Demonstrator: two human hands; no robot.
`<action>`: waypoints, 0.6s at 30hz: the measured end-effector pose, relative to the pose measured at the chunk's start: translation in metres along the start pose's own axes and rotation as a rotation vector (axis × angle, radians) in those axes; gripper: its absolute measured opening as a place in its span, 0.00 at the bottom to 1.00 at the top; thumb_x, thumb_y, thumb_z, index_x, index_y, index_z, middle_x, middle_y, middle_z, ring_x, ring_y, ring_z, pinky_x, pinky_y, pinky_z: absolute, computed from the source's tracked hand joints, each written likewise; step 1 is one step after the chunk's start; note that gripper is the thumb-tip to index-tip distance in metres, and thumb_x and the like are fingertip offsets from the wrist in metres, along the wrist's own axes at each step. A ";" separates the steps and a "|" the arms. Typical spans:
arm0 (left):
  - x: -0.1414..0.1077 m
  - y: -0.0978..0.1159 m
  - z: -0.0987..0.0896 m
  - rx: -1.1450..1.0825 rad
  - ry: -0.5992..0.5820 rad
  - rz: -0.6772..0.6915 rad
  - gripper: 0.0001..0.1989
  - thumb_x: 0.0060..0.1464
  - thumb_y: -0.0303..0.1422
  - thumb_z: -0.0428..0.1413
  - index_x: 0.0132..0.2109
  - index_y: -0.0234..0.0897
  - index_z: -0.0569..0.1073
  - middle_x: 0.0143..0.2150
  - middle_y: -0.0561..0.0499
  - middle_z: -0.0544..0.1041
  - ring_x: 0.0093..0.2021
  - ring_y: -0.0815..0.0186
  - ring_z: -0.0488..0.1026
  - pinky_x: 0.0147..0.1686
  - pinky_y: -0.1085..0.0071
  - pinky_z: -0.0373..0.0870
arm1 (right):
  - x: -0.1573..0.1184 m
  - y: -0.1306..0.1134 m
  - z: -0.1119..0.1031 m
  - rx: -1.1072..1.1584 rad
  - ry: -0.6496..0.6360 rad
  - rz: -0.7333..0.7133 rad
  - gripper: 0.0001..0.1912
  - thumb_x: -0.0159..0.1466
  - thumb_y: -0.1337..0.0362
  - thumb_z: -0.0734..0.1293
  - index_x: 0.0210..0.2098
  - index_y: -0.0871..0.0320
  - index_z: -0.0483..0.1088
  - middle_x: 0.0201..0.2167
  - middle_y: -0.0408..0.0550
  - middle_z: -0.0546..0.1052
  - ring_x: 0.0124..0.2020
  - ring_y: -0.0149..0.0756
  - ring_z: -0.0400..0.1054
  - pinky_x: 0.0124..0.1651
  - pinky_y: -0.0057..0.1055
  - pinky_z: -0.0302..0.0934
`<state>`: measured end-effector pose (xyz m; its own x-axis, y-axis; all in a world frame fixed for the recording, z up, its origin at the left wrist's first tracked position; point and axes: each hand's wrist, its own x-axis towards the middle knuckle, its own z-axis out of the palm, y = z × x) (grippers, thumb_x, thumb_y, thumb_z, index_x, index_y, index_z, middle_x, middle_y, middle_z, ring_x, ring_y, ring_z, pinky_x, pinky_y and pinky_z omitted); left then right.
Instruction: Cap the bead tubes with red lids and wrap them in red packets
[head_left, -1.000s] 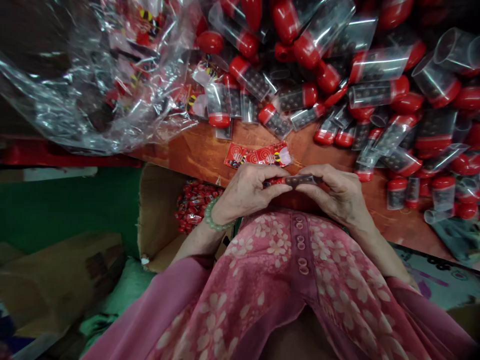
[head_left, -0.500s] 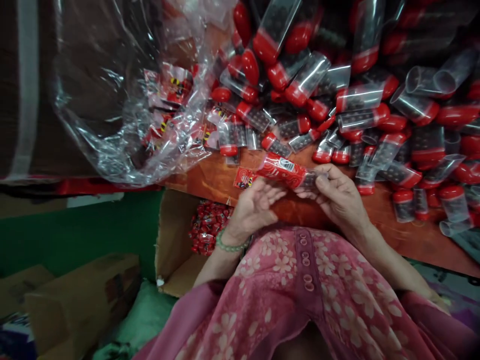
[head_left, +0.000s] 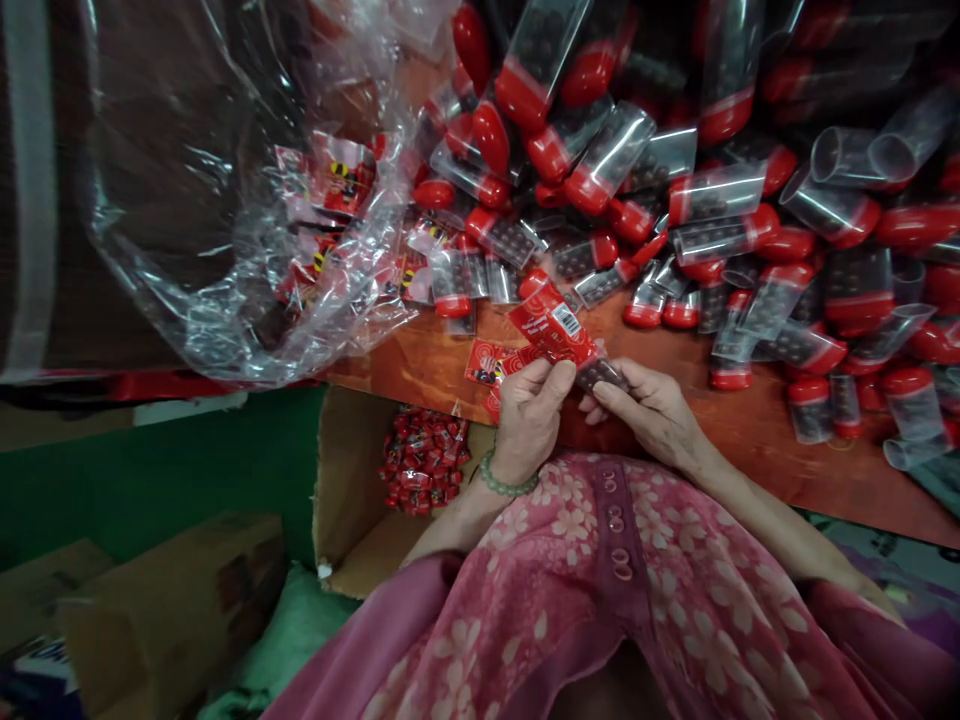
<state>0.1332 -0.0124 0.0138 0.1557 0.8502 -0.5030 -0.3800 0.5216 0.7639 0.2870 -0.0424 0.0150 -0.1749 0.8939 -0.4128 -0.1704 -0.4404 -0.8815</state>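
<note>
A red printed wrapper [head_left: 553, 325] with a white barcode is slipped partly over a clear plastic tube [head_left: 602, 374] that shows dark bead-like contents. My left hand [head_left: 527, 415], with a green bead bracelet at the wrist, pinches the wrapper's lower edge between thumb and fingers. The tube's bare end is held by my right hand [head_left: 654, 405], its thumb on top. How far the tube reaches inside the wrapper is hidden. Beside my left hand, flat red printed wrappers [head_left: 487, 362] lie on the wooden table [head_left: 442, 352].
Many red-capped clear tubes [head_left: 716, 195] are heaped across the table's far and right parts. A clear plastic bag [head_left: 225, 290] with more printed wrappers [head_left: 341, 175] lies left. Below the table edge, an open cardboard box [head_left: 349, 480] holds red packed pieces [head_left: 424, 460].
My left hand has closed from open fingers onto the wrapper's edge and moved right. The wrapper and tube have tilted more steeply, and my right hand has shifted slightly left and down.
</note>
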 end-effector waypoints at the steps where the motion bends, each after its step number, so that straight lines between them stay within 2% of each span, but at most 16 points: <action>1: 0.000 -0.004 0.000 0.005 0.016 0.009 0.23 0.48 0.53 0.70 0.33 0.35 0.79 0.29 0.51 0.81 0.33 0.67 0.78 0.38 0.71 0.75 | 0.001 0.001 0.001 0.009 0.016 -0.011 0.19 0.66 0.46 0.72 0.36 0.58 0.74 0.30 0.43 0.80 0.28 0.28 0.74 0.35 0.26 0.70; 5: -0.001 -0.010 0.001 -0.011 -0.021 -0.006 0.24 0.51 0.54 0.67 0.31 0.35 0.76 0.20 0.56 0.72 0.20 0.72 0.68 0.23 0.74 0.68 | 0.005 0.003 0.008 0.121 -0.018 -0.014 0.20 0.66 0.46 0.72 0.34 0.57 0.75 0.29 0.44 0.80 0.26 0.29 0.74 0.32 0.27 0.69; 8: -0.001 -0.001 0.004 -0.032 -0.091 -0.049 0.23 0.49 0.52 0.69 0.33 0.36 0.75 0.19 0.58 0.69 0.17 0.74 0.64 0.20 0.74 0.67 | 0.009 0.002 0.011 0.167 -0.049 -0.034 0.20 0.66 0.46 0.72 0.34 0.57 0.74 0.27 0.43 0.79 0.25 0.28 0.73 0.31 0.26 0.68; 12: 0.004 0.012 0.007 -0.076 -0.042 0.006 0.31 0.37 0.59 0.71 0.37 0.38 0.77 0.27 0.51 0.81 0.22 0.70 0.72 0.24 0.73 0.72 | 0.012 -0.001 0.012 0.074 -0.056 -0.069 0.19 0.67 0.46 0.70 0.35 0.57 0.72 0.29 0.43 0.78 0.26 0.28 0.73 0.33 0.27 0.69; 15: 0.009 0.014 0.006 -0.073 -0.026 0.011 0.27 0.40 0.54 0.72 0.37 0.37 0.80 0.35 0.46 0.85 0.31 0.65 0.80 0.31 0.71 0.77 | 0.011 0.000 0.012 -0.080 -0.027 -0.118 0.19 0.69 0.46 0.68 0.37 0.56 0.72 0.31 0.43 0.78 0.27 0.30 0.73 0.33 0.28 0.69; 18: 0.012 0.011 0.004 -0.080 -0.040 -0.020 0.21 0.45 0.48 0.73 0.38 0.36 0.82 0.39 0.43 0.86 0.36 0.62 0.83 0.37 0.70 0.79 | 0.009 0.003 0.011 -0.285 0.045 -0.199 0.15 0.70 0.49 0.67 0.41 0.55 0.73 0.29 0.42 0.77 0.27 0.31 0.72 0.35 0.29 0.67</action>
<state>0.1349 0.0040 0.0173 0.2001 0.8427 -0.4998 -0.4480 0.5323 0.7183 0.2738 -0.0364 0.0112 -0.1211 0.9656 -0.2301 0.0819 -0.2213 -0.9718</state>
